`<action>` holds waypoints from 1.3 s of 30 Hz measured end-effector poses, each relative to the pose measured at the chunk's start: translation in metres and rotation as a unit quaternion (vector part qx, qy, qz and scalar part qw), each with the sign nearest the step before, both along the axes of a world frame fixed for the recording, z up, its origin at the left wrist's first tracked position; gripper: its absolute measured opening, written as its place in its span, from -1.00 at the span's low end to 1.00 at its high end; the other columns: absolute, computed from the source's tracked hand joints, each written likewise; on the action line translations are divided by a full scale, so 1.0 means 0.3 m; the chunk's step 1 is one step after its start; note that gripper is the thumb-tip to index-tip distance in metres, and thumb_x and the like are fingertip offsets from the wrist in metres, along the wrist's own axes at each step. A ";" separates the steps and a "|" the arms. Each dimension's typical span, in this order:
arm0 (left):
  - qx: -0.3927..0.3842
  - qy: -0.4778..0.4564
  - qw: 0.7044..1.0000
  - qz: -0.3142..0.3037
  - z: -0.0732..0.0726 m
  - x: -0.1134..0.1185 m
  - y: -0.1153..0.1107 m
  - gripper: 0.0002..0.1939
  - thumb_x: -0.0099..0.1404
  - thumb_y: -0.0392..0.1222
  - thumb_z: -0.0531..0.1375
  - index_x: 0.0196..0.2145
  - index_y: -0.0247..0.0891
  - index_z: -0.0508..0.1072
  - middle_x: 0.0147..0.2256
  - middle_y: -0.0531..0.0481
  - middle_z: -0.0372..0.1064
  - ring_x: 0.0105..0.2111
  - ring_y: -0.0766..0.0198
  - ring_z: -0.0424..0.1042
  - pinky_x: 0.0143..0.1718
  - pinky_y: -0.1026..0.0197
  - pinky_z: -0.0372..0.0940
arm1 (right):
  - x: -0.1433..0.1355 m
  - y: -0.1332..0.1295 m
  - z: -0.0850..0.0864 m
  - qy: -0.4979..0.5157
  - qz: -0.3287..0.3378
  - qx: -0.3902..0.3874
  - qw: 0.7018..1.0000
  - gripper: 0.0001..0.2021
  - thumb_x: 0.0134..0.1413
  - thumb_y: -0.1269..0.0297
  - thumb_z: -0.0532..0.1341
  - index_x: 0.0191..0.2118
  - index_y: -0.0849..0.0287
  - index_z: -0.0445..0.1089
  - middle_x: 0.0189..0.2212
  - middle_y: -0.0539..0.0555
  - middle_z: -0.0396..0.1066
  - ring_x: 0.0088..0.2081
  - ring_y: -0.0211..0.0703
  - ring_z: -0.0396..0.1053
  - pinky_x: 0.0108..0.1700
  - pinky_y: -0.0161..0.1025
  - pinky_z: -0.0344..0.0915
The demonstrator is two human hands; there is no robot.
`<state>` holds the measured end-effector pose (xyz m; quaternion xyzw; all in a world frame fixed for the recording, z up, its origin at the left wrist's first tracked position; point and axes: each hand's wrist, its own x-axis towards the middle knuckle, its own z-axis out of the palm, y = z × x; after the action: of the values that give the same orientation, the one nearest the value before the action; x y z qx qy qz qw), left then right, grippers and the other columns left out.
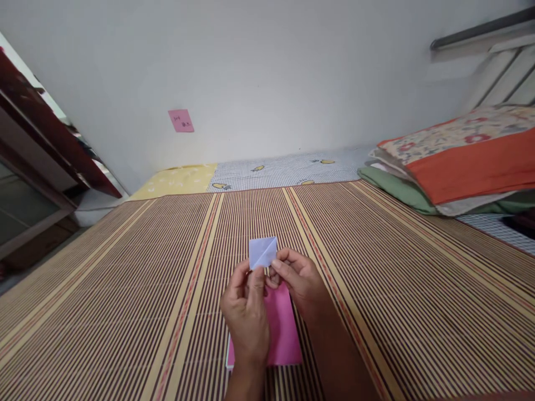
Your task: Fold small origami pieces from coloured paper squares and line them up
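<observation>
Fingers (258,277) pinch creased pale-blue paper (262,252).

White wall (292,83), 1 pink note (181,121) stuck on it. Striped mat (384,289) over checked sheet (284,171); folded bedding (463,161) right, dark-red frame (79,159) left.

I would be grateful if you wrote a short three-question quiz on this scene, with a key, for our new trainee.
1. True or false: the left hand and the right hand both hold the folded pale-blue paper.
2. Which colour is the note on the wall? a) green b) pink c) black
3. Fill in the missing word: the larger pink paper, partly hidden by the hands, lies on a striped ____.

Key: 1. true; 2. b; 3. mat
</observation>
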<state>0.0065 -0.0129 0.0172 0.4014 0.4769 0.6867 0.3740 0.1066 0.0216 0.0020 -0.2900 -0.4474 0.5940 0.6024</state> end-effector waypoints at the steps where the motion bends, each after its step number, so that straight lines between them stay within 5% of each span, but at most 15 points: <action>1: -0.007 -0.011 1.000 -0.009 0.002 0.002 0.001 -0.74 0.20 -0.07 0.40 -0.21 -0.25 0.56 -0.45 0.04 0.50 -0.45 0.27 0.49 -0.37 0.27 0.41 | -0.004 0.000 0.002 -0.001 -0.008 -0.003 1.000 -0.80 0.12 0.18 0.34 -0.41 0.16 0.41 -0.55 -0.05 0.36 -0.50 -0.27 0.29 -0.39 -0.29 0.28; 4: -0.019 -0.044 0.999 -0.019 0.002 0.006 0.004 -0.71 0.10 -0.12 0.47 -0.26 -0.26 0.55 -0.45 0.07 0.46 -0.46 0.33 0.46 -0.39 0.32 0.40 | -0.005 -0.002 0.005 -0.024 -0.020 0.007 0.999 -0.81 0.10 0.18 0.35 -0.42 0.15 0.42 -0.56 -0.06 0.34 -0.50 -0.26 0.29 -0.40 -0.30 0.28; 10: -0.008 -0.046 0.999 0.000 -0.016 -0.005 0.009 -0.79 0.22 -0.09 0.40 -0.40 -0.28 0.55 -0.58 0.13 0.32 -0.57 0.42 0.28 -0.50 0.39 0.26 | 0.010 -0.003 -0.004 -0.040 -0.003 0.015 0.999 -0.83 0.14 0.20 0.34 -0.39 0.16 0.45 -0.50 -0.04 0.39 -0.46 -0.26 0.32 -0.35 -0.30 0.27; 17: 0.007 -0.092 0.995 -0.044 -0.015 -0.001 0.008 -0.85 0.26 -0.13 0.37 -0.33 -0.27 0.58 -0.59 0.11 0.37 -0.55 0.39 0.35 -0.43 0.36 0.32 | 0.011 0.001 -0.015 0.026 0.029 0.006 0.999 -0.83 0.14 0.20 0.36 -0.39 0.16 0.46 -0.48 -0.04 0.41 -0.45 -0.27 0.32 -0.33 -0.30 0.25; 36: 0.041 -0.025 0.999 -0.016 -0.012 -0.019 0.004 -0.82 0.29 -0.09 0.35 -0.36 -0.26 0.62 -0.51 0.06 0.46 -0.49 0.36 0.44 -0.40 0.35 0.39 | -0.018 0.000 -0.021 0.099 0.068 -0.001 0.993 -0.82 0.15 0.22 0.36 -0.41 0.14 0.43 -0.50 -0.04 0.39 -0.47 -0.24 0.31 -0.33 -0.23 0.26; 39: 0.029 -0.070 0.996 -0.043 -0.011 -0.018 0.007 -0.84 0.27 -0.11 0.37 -0.33 -0.27 0.61 -0.53 0.08 0.45 -0.52 0.39 0.42 -0.42 0.37 0.38 | -0.014 0.003 -0.020 0.091 0.061 -0.001 0.994 -0.81 0.13 0.20 0.37 -0.41 0.15 0.43 -0.51 -0.05 0.40 -0.48 -0.26 0.31 -0.35 -0.26 0.26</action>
<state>0.0011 -0.0107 0.0140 0.3832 0.4113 0.7101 0.4240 0.1024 0.0224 -0.0040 -0.2075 -0.4064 0.6542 0.6032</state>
